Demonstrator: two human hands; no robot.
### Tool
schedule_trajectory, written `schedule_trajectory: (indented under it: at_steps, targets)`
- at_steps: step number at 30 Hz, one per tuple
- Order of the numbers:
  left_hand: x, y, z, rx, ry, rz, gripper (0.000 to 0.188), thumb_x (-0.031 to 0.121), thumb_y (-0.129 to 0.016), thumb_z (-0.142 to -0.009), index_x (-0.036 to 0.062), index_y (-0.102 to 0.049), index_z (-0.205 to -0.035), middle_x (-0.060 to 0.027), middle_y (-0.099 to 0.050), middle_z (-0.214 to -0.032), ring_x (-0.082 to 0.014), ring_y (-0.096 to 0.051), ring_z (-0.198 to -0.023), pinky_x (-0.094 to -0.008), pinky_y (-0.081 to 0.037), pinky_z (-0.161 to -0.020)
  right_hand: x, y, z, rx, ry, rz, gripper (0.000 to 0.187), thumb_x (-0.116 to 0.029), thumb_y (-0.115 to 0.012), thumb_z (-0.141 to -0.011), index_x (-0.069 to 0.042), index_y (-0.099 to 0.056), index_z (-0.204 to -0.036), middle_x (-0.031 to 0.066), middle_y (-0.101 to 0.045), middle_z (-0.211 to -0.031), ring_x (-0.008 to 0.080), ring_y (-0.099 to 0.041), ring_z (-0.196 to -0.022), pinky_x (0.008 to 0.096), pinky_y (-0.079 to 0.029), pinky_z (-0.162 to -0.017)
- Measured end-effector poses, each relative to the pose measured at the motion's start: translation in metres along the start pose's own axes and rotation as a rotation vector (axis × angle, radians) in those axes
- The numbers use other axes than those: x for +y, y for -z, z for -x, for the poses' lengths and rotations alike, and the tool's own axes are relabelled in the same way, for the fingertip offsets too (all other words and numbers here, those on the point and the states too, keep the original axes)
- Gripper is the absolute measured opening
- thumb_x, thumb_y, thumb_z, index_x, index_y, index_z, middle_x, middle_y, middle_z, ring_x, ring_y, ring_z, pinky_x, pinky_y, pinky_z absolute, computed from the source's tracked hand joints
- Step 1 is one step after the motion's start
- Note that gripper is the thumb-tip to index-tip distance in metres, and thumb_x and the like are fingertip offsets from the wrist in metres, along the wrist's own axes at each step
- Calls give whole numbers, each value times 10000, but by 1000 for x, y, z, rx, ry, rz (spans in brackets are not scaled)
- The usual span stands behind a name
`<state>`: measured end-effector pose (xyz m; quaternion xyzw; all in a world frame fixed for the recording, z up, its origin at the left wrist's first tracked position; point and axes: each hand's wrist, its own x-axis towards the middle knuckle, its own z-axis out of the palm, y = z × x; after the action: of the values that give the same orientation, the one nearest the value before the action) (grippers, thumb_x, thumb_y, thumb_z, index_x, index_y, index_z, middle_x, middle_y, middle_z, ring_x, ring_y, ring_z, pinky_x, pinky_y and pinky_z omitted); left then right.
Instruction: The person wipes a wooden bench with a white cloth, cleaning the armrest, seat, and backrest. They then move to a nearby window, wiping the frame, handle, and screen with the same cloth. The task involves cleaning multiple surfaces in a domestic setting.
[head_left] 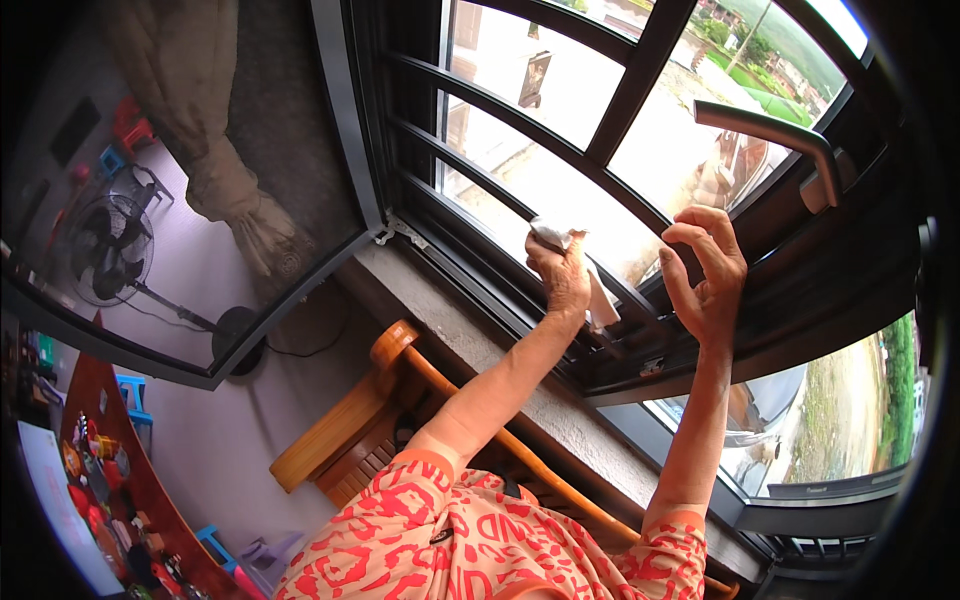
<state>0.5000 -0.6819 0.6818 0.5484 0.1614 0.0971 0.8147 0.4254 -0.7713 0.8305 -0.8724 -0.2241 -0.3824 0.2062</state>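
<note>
My left hand (560, 272) is closed round a crumpled white cloth (602, 300), one end of which hangs below the fingers. It rests against a dark horizontal bar (475, 170) of the window grille. Farther right, my right hand (710, 270) is raised beside the dark window frame (780, 240), its fingers curved and apart from the thumb, with nothing seen between them. Whether its fingertips touch the frame or glass, I cannot tell. Above that hand, a metal window handle (770, 130) juts out from the frame.
An opened glass sash (290, 170) stands at the left, reflecting or showing a curtain (220, 180) and a fan (110, 250). Below the concrete sill (470, 320) is a wooden bench (340, 430). A red-brown table (110, 420) with many small items stands at lower left.
</note>
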Motion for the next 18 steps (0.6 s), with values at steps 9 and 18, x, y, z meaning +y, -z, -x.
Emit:
schedule_trajectory:
  at_steps: [9,18]
  targets:
    - [26,36,-113,91,-116,-160,696,273,-670,-860,-39,-259,-1327,-265,-389,-1175,-370,-506,-1087,-452,-500,-872,-3,-2,0,6,-2,18,201,-16,-669,-689,-27,-645,-888,134,-591,-985,261,-615,-909,345,-500,-768]
    - [51,61,-179,314,-408,-521,583,253,-636,-854,101,-290,-1299,-253,-378,-1189,-403,-520,-1061,-458,-505,-823,-8,-4,-8,-14,-13,34,234,8,-656,-677,-15,-635,-908,143,-580,-987,283,-600,-923,342,-484,-788]
